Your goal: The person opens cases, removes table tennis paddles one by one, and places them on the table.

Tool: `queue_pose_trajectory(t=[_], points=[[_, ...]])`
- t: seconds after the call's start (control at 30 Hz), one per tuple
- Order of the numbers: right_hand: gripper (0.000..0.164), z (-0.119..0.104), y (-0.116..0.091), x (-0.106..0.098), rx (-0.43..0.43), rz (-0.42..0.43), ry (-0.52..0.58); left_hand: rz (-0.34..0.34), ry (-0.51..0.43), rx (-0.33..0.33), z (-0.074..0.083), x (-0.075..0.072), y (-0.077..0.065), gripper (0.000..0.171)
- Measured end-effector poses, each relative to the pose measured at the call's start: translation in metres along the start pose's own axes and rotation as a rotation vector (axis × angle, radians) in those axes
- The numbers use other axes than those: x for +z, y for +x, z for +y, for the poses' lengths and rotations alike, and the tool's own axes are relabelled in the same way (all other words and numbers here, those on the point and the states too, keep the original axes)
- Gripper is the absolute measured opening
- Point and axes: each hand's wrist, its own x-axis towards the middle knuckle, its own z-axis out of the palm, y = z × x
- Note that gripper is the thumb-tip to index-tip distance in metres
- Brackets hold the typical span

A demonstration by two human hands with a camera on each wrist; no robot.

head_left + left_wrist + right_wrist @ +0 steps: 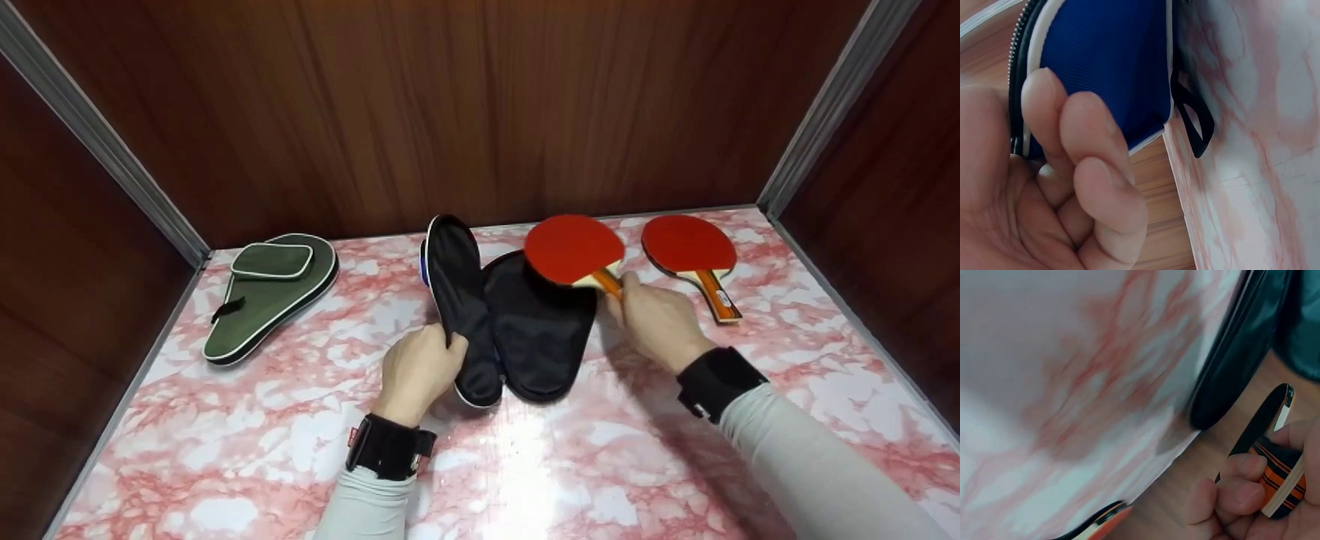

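A zippered table tennis paddle case (534, 349) lies spread open in the head view, black lining showing. My left hand (420, 367) pinches the edge of its raised left half, thumb on the inner side. The left wrist view shows that half's blue outer cloth (1117, 50) beside my curled fingers. With my right hand (664, 319) I grip the striped handle of a red table tennis paddle (574, 249). Its blade is over the upper right of the case, red face up. In the right wrist view, fingers wrap the orange and black handle (1280, 478).
A second red paddle (688, 244) lies to the right, handle toward me. At the far left rests a green paddle case (281, 296) with a small pocket. Wooden panels (480, 105) wall the back and sides of the pink marbled table (300, 465).
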Motion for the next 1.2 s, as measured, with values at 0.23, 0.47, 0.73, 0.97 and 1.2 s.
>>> queue_pose_trajectory(t=[0.23,0.47,0.73,0.97,1.2], points=[[0.031,0.038,-0.001,-0.001,0.147,-0.01,-0.047,0.0,0.006,0.008,0.0,-0.002,0.0,0.039],[0.031,0.072,-0.007,-0.002,0.243,0.03,-0.038,0.002,0.005,0.007,0.001,-0.002,-0.001,0.039],[0.033,0.095,-0.011,-0.005,0.328,-0.01,-0.05,0.008,0.007,0.002,0.001,-0.001,-0.002,0.039],[0.034,0.107,-0.014,-0.007,0.391,-0.014,-0.03,0.013,0.004,0.009,0.001,-0.001,-0.002,0.039],[0.034,0.117,-0.018,-0.007,0.425,-0.019,-0.025,0.019,0.011,0.012,0.001,-0.001,-0.002,0.04]])
